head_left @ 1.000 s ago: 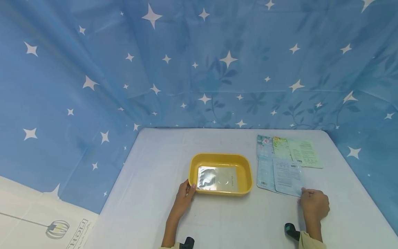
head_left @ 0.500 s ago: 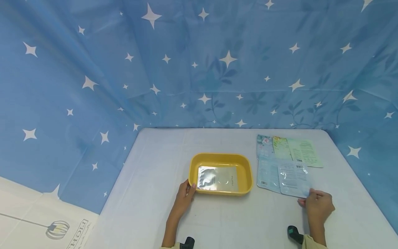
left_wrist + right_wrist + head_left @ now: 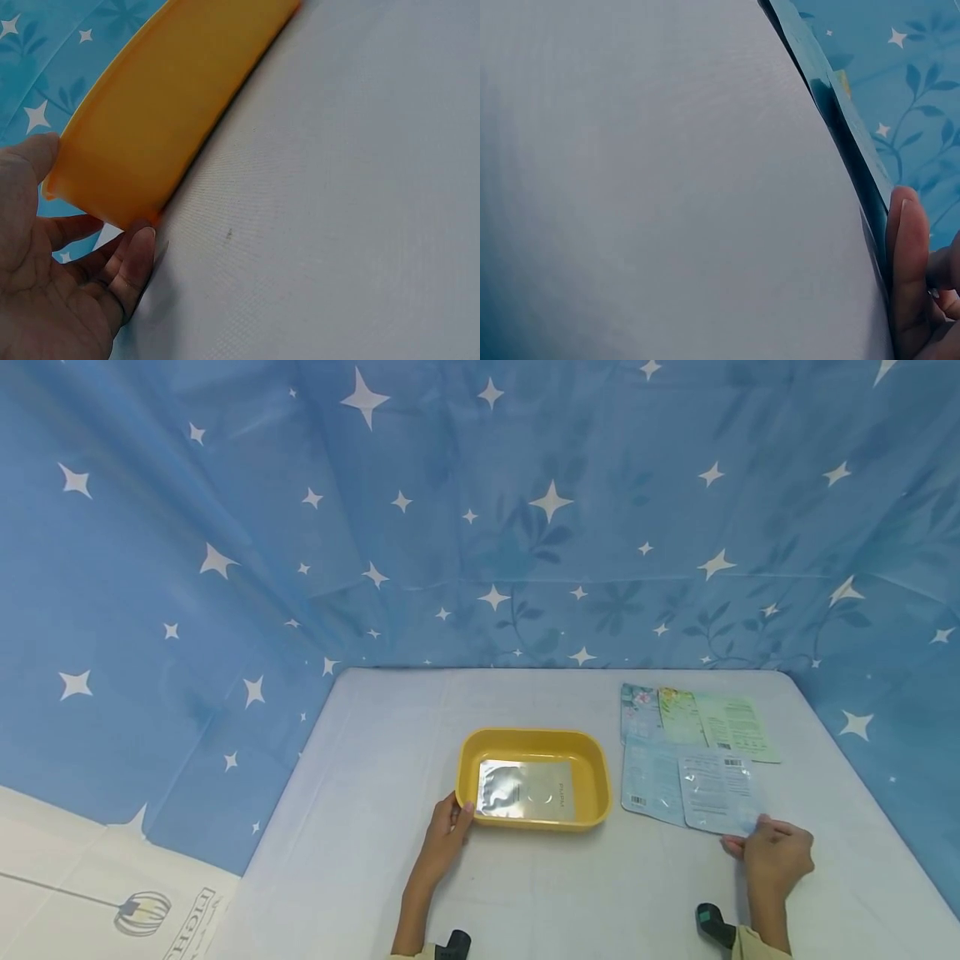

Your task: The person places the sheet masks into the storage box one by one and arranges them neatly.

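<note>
At the near left corner of the yellow tray (image 3: 592,817), my left hand (image 3: 442,843) grips the rim with the thumb on top. The left wrist view shows its fingers (image 3: 135,259) under the tray's corner. A silver sheet mask packet (image 3: 525,791) lies flat inside the tray. To the right, my right hand (image 3: 776,857) pinches the lower right corner of a pale blue sheet mask packet (image 3: 718,793) with printed text. That packet partly overlaps another light blue packet (image 3: 651,781) on its left. In the right wrist view the packets appear edge-on beside the fingers (image 3: 909,247).
Behind the pale blue packets lie a floral blue packet (image 3: 640,710), a yellow-green packet (image 3: 681,714) and a light green packet (image 3: 738,728). All are on the white-covered table (image 3: 390,727). A blue star-patterned curtain (image 3: 420,543) hangs along the table's far edge.
My right hand has slid the pale blue packet to the right, so more of the light blue packet beside it shows. The left hand and tray have stayed in place.
</note>
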A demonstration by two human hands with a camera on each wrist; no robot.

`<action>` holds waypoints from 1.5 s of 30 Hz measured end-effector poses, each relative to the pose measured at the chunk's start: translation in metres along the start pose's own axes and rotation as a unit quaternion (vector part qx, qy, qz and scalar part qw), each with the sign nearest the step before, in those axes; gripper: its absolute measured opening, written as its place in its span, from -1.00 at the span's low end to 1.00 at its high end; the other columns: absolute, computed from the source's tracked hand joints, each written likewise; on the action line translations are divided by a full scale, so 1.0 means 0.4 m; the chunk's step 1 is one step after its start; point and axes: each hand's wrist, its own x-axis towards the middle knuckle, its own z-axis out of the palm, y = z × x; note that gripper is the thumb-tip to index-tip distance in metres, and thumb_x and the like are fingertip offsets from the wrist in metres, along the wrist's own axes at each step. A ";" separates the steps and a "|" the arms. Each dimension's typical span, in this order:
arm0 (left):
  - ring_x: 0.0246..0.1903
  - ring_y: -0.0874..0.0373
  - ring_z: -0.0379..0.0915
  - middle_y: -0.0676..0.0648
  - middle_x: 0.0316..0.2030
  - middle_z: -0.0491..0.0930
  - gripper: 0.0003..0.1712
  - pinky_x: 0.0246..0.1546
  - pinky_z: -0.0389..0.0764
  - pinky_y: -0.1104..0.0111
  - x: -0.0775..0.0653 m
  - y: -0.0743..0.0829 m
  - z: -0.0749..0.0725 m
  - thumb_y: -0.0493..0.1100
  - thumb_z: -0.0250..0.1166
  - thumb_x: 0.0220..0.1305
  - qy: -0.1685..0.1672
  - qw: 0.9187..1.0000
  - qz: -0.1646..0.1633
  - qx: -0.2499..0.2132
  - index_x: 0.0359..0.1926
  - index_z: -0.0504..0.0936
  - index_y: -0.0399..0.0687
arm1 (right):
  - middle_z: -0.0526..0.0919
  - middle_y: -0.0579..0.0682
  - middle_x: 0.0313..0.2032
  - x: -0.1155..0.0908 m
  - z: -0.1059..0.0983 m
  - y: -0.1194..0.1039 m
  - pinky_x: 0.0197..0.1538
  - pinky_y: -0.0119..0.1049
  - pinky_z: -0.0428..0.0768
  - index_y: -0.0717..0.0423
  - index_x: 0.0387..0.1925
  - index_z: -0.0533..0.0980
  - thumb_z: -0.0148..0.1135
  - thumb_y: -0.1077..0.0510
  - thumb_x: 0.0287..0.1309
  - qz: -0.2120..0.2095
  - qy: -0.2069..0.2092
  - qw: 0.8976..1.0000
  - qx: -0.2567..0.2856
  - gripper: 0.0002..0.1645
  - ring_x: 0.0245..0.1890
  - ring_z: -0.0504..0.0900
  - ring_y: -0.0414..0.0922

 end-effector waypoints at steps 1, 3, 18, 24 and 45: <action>-0.04 0.08 0.39 -0.25 0.19 0.32 -0.18 -0.29 0.59 0.41 0.001 -0.001 0.000 0.21 0.01 0.46 0.000 1.000 0.001 0.001 0.45 0.12 -0.29 | 0.49 -0.07 -0.39 0.002 -0.001 0.002 -0.66 -0.53 0.52 0.21 0.22 0.20 -0.18 0.02 0.48 -0.005 -0.001 1.000 0.003 -0.55 -0.84 0.44 -0.46; -0.04 0.08 0.39 -0.25 0.20 0.32 -0.18 -0.28 0.59 0.41 0.002 0.000 0.001 0.22 0.01 0.46 0.001 1.000 0.002 0.003 0.45 0.13 -0.28 | 0.47 -0.24 -0.50 0.006 -0.001 0.005 -0.64 -0.53 0.54 0.20 0.24 0.20 -0.12 0.02 0.47 -0.013 -0.007 1.000 0.005 -0.53 -0.84 0.46 -0.45; -0.03 0.09 0.38 -0.26 0.19 0.32 -0.18 -0.26 0.60 0.42 -0.003 -0.001 -0.001 0.23 -0.01 0.47 -0.003 1.000 -0.002 0.002 0.44 0.13 -0.30 | 0.41 -0.37 -0.73 -0.002 -0.020 -0.015 -0.67 -0.53 0.51 0.40 0.38 0.16 0.13 0.02 0.35 -0.007 -0.068 0.998 -0.009 -0.24 -0.82 0.52 -0.40; -0.07 0.10 0.39 -0.26 0.16 0.33 -0.16 -0.26 0.60 0.42 0.000 -0.002 -0.002 0.24 -0.02 0.46 0.002 1.000 -0.003 0.005 0.44 0.13 -0.32 | 0.44 -0.31 -0.70 0.005 -0.015 -0.012 -0.65 -0.54 0.53 0.47 0.33 0.18 0.05 -0.01 0.39 -0.018 -0.074 0.997 -0.017 -0.27 -0.81 0.52 -0.40; -0.09 0.12 0.40 -0.27 0.18 0.34 -0.17 -0.30 0.59 0.44 0.001 -0.005 0.001 0.21 -0.01 0.47 -0.001 1.000 0.004 0.006 0.44 0.13 -0.34 | 0.45 -0.47 -0.77 -0.020 -0.016 -0.025 -0.64 -0.52 0.45 0.33 0.34 0.27 0.17 -0.15 0.29 0.019 -0.080 0.996 0.016 -0.18 -0.72 0.51 -0.39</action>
